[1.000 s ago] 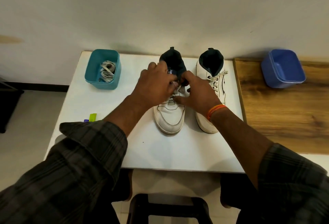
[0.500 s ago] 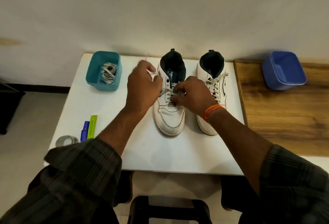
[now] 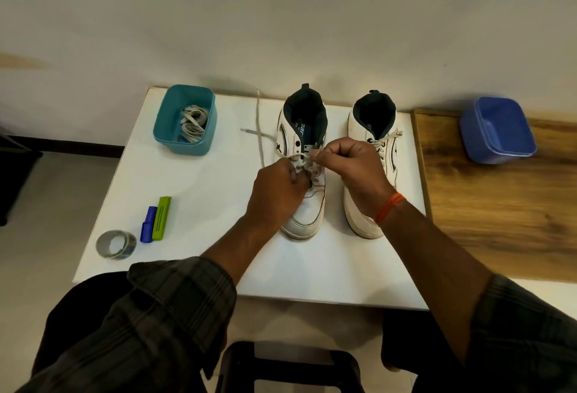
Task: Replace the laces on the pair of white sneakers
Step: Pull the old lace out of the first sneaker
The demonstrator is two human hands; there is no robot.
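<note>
Head view: both hands work on the left sneaker (image 3: 304, 174), which stands toe-near, heel-far on the white table (image 3: 193, 193), just left of the still-laced right sneaker (image 3: 373, 155). Left hand (image 3: 274, 193) is closed over the lace (image 3: 301, 160) at mid-eyelets; right hand (image 3: 349, 168) is fisted, pinching the same lace from the right. The freed lace end trails far-left across the table, so the pull-out likely runs left, left hand nearer; spare laces sit in the teal tub (image 3: 185, 121), far left.
</note>
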